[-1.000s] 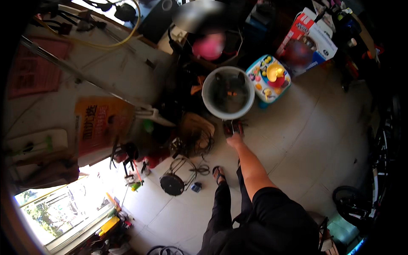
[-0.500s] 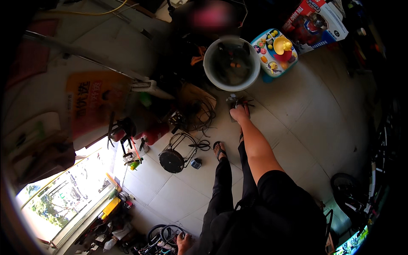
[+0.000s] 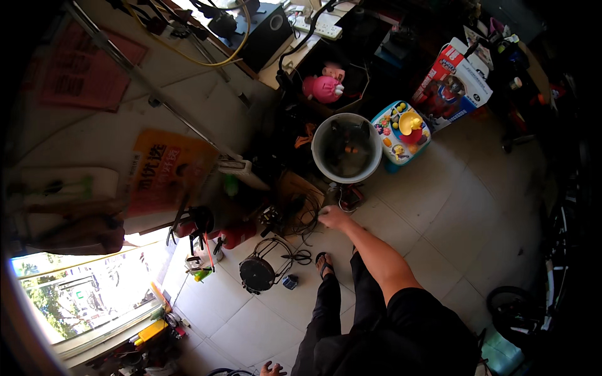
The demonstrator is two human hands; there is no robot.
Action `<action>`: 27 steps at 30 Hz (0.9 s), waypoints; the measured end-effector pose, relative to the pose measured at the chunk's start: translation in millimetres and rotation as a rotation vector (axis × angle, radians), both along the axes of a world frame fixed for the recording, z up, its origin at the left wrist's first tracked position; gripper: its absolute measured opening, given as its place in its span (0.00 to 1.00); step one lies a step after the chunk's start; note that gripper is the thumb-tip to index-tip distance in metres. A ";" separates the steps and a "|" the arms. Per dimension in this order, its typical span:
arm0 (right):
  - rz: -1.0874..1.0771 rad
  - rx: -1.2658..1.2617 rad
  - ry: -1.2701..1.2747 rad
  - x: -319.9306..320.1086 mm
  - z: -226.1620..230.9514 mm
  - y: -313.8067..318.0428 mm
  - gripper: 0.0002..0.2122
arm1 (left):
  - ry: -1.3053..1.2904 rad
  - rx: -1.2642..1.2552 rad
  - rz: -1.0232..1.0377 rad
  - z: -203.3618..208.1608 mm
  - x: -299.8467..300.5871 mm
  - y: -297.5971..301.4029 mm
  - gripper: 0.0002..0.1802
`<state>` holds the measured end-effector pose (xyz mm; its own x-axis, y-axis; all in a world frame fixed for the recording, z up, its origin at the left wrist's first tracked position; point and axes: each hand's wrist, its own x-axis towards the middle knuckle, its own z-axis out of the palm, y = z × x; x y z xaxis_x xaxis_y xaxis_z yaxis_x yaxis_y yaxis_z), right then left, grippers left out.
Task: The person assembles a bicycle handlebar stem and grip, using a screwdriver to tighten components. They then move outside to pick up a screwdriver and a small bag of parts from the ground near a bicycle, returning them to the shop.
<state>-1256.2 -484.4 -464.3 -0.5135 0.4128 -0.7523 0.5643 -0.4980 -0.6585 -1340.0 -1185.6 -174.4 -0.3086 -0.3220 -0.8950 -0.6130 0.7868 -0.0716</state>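
My right hand point(image 3: 334, 217) reaches down over the floor with its fingers curled in. Whatever is in them, if anything, is too small to make out. Close to its fingertips lies a tangle of black cable point(image 3: 306, 220). Beyond the hand, against the front of the bucket, sits a small dark and red object point(image 3: 351, 197), its kind unclear. The round whitish bucket point(image 3: 318, 160) holds dark water with something orange in it. Only part of my left hand point(image 3: 273, 370) shows, at the lower edge, fingers apart and nothing visible in them.
A round black fan-like base with a wire frame point(image 3: 257, 274) and a small blue-grey box point(image 3: 290, 282) stand on the tiles left of my feet. Right of the bucket is a colourful toy table point(image 3: 401, 133), with a red-and-blue toy box point(image 3: 451, 88) beyond. A bicycle wheel point(image 3: 511, 308) is at right.
My right hand has left the dark object by the bucket and moved left toward the cable. The view has tilted up, bringing the far shelf into sight. My left hand is nearer the lower edge.
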 end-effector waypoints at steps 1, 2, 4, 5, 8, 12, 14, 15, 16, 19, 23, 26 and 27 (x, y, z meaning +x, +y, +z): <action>0.063 0.051 0.093 -8.5 63.8 5.7 0.19 | 0.021 0.071 0.055 -15.1 9.6 2.8 0.40; 0.088 0.114 0.272 -18.5 74.6 -0.9 0.18 | 0.050 0.130 0.060 -15.7 -9.1 11.4 0.38; 0.159 0.042 0.322 -41.0 151.2 -2.7 0.18 | 0.087 0.215 0.072 -19.7 -23.6 19.4 0.36; 0.214 0.209 0.348 -52.6 177.1 -9.8 0.20 | 0.095 0.242 0.055 -20.6 -33.0 26.2 0.36; 0.378 0.295 0.595 -73.9 308.0 -37.0 0.20 | 0.144 0.203 -0.137 -12.5 -42.4 66.5 0.37; 0.492 0.225 0.860 -70.8 482.1 -95.4 0.15 | 0.189 0.286 -0.307 1.3 -88.6 103.4 0.36; 0.494 0.368 0.864 -74.2 541.1 -136.3 0.13 | 0.193 0.330 -0.317 -11.4 -109.6 103.7 0.36; 0.498 0.444 0.840 -74.8 570.4 -157.9 0.12 | 0.188 0.359 -0.300 -22.8 -117.8 99.2 0.36; 0.446 0.720 0.903 -84.5 571.2 -187.4 0.12 | 0.174 0.393 -0.265 -33.9 -124.4 102.0 0.37; 0.597 1.034 0.795 -92.0 599.9 -250.1 0.14 | 0.119 0.438 -0.396 -60.0 -134.5 118.5 0.33; 0.723 1.106 0.539 -74.2 606.4 -303.4 0.13 | 0.121 0.597 -0.586 -89.5 -150.1 148.8 0.30; 0.725 1.123 0.437 -44.8 593.0 -328.5 0.15 | 0.324 0.830 -0.497 -95.1 -142.7 185.0 0.31; 0.718 1.060 0.380 -33.1 593.6 -338.1 0.15 | 0.404 0.915 -0.425 -92.6 -136.8 184.0 0.31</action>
